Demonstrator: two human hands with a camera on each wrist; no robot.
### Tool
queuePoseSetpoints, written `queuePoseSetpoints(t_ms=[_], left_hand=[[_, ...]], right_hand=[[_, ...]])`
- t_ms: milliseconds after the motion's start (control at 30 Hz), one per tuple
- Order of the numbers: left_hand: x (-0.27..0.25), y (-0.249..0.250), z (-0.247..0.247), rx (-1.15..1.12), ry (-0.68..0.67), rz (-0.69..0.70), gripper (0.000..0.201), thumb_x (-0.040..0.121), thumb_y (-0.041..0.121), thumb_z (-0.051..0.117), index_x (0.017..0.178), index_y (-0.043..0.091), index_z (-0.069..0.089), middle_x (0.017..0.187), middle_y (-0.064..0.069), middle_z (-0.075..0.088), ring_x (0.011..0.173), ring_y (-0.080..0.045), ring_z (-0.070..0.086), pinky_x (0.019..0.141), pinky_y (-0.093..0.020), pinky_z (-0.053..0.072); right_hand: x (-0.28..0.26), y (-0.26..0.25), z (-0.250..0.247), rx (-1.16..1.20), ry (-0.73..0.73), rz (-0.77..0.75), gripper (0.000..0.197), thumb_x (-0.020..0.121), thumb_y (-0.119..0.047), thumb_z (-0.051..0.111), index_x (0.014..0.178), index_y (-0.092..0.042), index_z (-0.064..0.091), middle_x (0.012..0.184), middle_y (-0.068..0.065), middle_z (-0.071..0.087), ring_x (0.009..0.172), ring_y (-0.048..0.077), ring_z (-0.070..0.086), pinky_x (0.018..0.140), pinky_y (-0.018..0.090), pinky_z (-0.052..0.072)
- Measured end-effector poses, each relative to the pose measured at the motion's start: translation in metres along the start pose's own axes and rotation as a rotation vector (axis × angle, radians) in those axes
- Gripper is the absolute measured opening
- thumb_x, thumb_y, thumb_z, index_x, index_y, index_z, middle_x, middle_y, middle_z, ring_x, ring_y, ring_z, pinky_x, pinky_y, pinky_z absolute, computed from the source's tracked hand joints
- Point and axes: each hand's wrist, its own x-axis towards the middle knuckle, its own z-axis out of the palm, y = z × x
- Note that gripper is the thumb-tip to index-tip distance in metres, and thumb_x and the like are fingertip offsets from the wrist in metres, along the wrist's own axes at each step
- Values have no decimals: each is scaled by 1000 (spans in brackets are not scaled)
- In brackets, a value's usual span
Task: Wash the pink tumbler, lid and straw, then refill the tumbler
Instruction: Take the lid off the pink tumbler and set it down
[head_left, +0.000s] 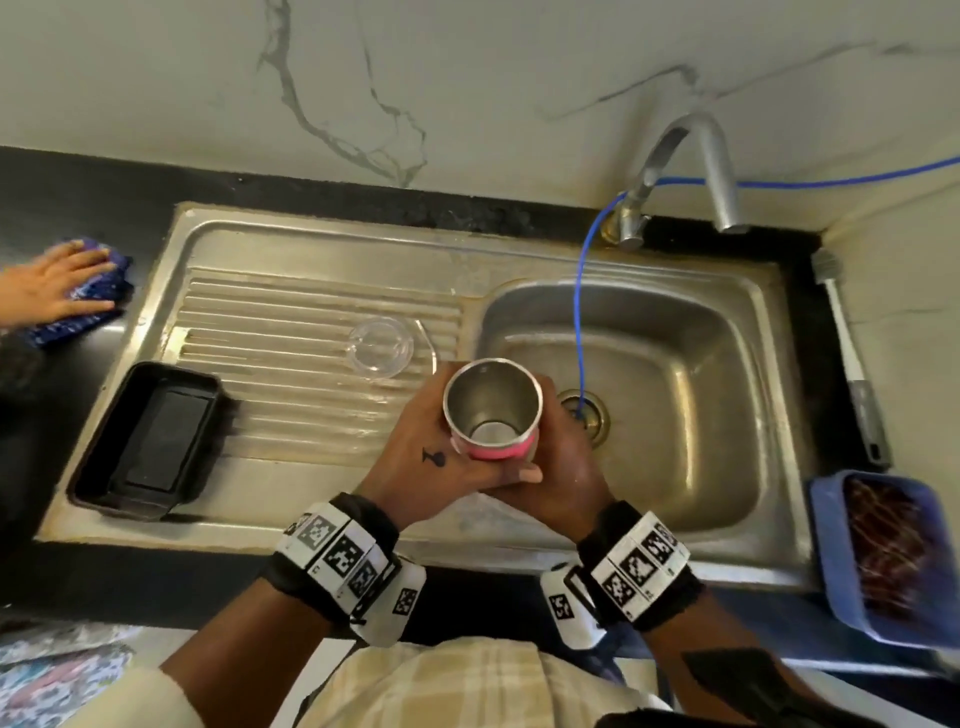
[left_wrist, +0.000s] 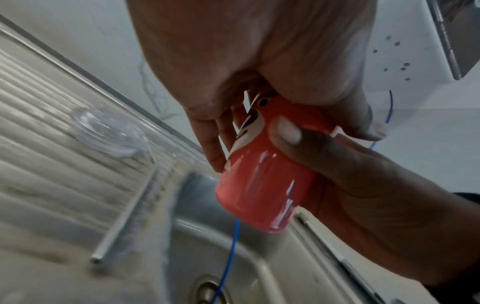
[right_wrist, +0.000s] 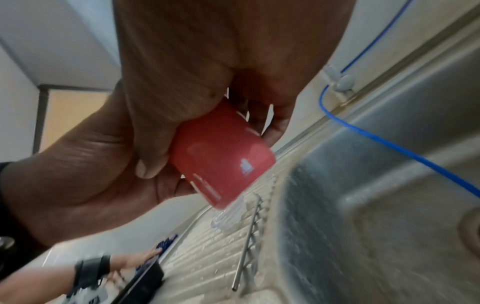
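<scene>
The pink tumbler (head_left: 498, 451) (left_wrist: 262, 189) (right_wrist: 221, 156) is held upright, its open steel mouth facing up and nothing visible inside. Both hands wrap its body above the edge between the drainboard and the basin. My left hand (head_left: 415, 457) (left_wrist: 233, 61) grips its left side and my right hand (head_left: 566, 467) (right_wrist: 207, 51) its right side, the thumbs meeting on the near side. The clear lid (head_left: 381, 345) (left_wrist: 109, 133) (right_wrist: 228, 214) lies on the ribbed drainboard just behind the tumbler. The straw (head_left: 430, 353) (left_wrist: 122, 224) (right_wrist: 249, 236) lies beside it.
The steel sink (head_left: 649, 322) has a tap (head_left: 696, 156) at the back and a blue hose (head_left: 579, 322) running into the drain. A black tray (head_left: 150, 436) sits on the drainboard's left. At right are a brush (head_left: 852, 364) and a blue tub (head_left: 826, 551). Another person's hand (head_left: 57, 286) presses a blue cloth.
</scene>
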Motion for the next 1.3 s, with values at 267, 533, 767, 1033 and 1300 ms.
queuePoseSetpoints(t_ms=[267,533,767,1033,1300], left_hand=[[22,-19,54,484,-337,37,114,48,53,104,145,25,50,139,15,53,124,-5,60,102,-26,51],[21,-67,45,973,-485,-188,105,59,20,101,152,17,51,141,-1,52,129,-23,53,103,-34,50],[22,-71,49,1035,-488,-223,103,54,19,102,147,18,58,139,-1,55,127,-25,54,102,-36,51],[24,-68,51,1059,-496,-260,102,52,20,103,144,18,61,134,-2,58,122,-25,57,98,-37,53],[24,-71,49,1053,-492,-250,97,54,23,103,142,21,63,133,1,59,123,-23,56,99,-37,53]], right_hand=[[-50,42,-75,-34,303,75,95,58,-49,103,137,-35,54,119,-17,73,108,5,71,90,41,60],[-66,80,-165,-453,183,331,95,55,-58,98,133,-36,49,111,-14,72,100,16,72,80,33,55],[-63,114,-195,-570,161,475,90,55,-67,92,124,-27,50,109,-4,72,93,24,72,82,40,60],[-60,125,-199,-611,105,588,91,58,-71,89,127,-25,52,113,-2,69,94,22,69,84,42,61],[-52,122,-199,-614,58,639,95,61,-70,90,132,-22,51,116,0,68,95,24,69,86,42,60]])
